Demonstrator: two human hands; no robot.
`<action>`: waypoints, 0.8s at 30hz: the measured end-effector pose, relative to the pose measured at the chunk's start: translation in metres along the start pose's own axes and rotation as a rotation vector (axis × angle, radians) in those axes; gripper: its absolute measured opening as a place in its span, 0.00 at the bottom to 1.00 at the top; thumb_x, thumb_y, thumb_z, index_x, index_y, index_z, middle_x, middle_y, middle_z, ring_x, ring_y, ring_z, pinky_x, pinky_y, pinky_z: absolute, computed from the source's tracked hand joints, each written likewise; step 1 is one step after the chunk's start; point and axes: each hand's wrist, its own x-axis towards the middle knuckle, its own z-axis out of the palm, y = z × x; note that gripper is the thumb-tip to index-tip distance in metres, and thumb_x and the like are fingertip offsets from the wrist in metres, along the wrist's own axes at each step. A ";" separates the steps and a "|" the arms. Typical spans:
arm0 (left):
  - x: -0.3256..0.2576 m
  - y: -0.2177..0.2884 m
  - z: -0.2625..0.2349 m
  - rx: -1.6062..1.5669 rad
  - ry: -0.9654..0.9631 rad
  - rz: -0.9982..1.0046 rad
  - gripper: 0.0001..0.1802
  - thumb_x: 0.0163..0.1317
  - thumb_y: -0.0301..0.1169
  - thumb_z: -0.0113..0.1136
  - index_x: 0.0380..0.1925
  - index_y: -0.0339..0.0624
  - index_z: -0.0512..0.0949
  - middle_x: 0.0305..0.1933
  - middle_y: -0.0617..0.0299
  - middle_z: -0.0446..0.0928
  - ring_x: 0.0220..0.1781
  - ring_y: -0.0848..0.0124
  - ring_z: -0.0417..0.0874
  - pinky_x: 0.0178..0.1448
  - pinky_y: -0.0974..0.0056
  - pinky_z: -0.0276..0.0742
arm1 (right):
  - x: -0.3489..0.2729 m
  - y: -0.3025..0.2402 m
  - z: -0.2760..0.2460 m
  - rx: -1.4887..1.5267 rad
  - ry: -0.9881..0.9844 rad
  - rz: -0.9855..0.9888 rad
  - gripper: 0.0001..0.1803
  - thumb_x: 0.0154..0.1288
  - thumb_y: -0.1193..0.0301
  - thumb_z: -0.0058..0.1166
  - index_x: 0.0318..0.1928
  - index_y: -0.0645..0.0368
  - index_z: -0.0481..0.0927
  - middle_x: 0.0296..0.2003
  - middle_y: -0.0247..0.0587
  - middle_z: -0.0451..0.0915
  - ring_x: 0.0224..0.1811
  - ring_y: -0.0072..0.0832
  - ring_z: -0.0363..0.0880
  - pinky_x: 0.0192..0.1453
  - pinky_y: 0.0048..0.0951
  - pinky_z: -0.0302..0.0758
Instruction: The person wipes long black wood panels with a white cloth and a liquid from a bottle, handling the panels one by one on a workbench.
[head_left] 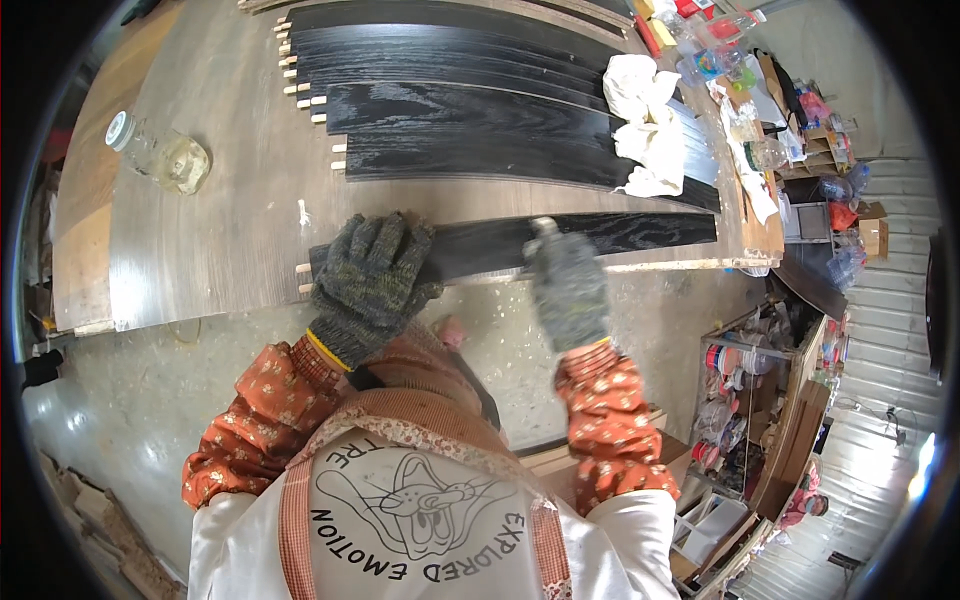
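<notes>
A narrow black wood-grained board [620, 234] lies along the table's near edge, with pale wooden dowels [304, 278] sticking out of its left end. My left hand [372, 272], in a dark grey knitted glove, rests over the board's left part with its fingers stretched out. Over the board's middle is my right hand [568, 288], gloved the same way and smeared by motion. Its fingers look closed, and a small pale piece [543, 226] shows at their tips; its kind cannot be made out.
Several black doweled boards [470, 125] lie side by side farther back. A crumpled white cloth [645, 120] sits on their right end. A clear bottle [165, 155] lies at the table's left. Cluttered shelves [745, 400] stand at right, with another person [805, 505] beyond.
</notes>
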 end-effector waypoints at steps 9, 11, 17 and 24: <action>-0.003 0.000 0.004 0.024 0.054 0.015 0.36 0.51 0.48 0.64 0.59 0.47 0.70 0.56 0.50 0.70 0.57 0.51 0.72 0.62 0.43 0.67 | -0.006 0.002 0.000 -0.062 0.006 0.005 0.15 0.64 0.68 0.49 0.50 0.61 0.73 0.28 0.42 0.73 0.29 0.37 0.75 0.28 0.40 0.74; -0.001 0.001 0.002 0.030 0.047 0.015 0.35 0.51 0.48 0.63 0.59 0.46 0.70 0.55 0.50 0.70 0.56 0.51 0.72 0.62 0.43 0.67 | -0.005 0.003 -0.003 -0.085 -0.008 -0.030 0.17 0.64 0.68 0.50 0.52 0.62 0.73 0.28 0.43 0.73 0.28 0.36 0.75 0.29 0.40 0.75; -0.001 -0.001 0.004 0.048 0.053 0.025 0.35 0.52 0.48 0.61 0.59 0.42 0.70 0.54 0.49 0.71 0.56 0.51 0.72 0.61 0.44 0.68 | -0.005 -0.002 -0.002 -0.198 -0.093 -0.006 0.17 0.66 0.67 0.48 0.51 0.64 0.74 0.28 0.43 0.73 0.27 0.34 0.76 0.28 0.40 0.75; -0.003 0.000 0.005 0.030 0.006 0.011 0.36 0.52 0.48 0.60 0.60 0.42 0.68 0.55 0.50 0.70 0.57 0.52 0.71 0.63 0.44 0.66 | 0.004 -0.038 0.011 -0.144 -0.013 -0.212 0.17 0.59 0.68 0.51 0.48 0.62 0.75 0.32 0.41 0.72 0.33 0.36 0.74 0.29 0.37 0.74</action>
